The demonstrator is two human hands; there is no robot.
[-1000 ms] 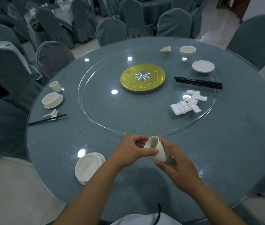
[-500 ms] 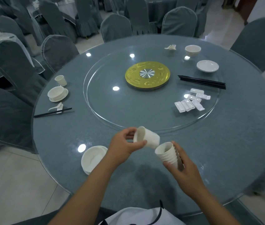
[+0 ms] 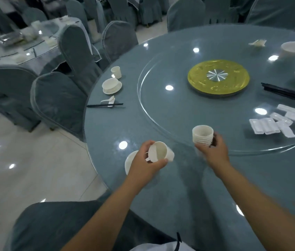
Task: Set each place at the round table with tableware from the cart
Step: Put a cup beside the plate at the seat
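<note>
Head view: round blue-grey glass-topped table (image 3: 161, 205), landmark. On it, centred, a clear glass lazy Susan (image 3: 161, 109) with a yellow hub disc (image 3: 218, 77). At the table's near-left rim, a stack of white plates (image 3: 130, 161). Above the table, just inside that rim, left hand (image 3: 145, 164) grips one tilted white cup (image 3: 160, 151), fingers curled round it. Right hand (image 3: 212, 151) curls round an upright stack of white ribbed cups (image 3: 202, 134), over the Susan's near edge.
</note>
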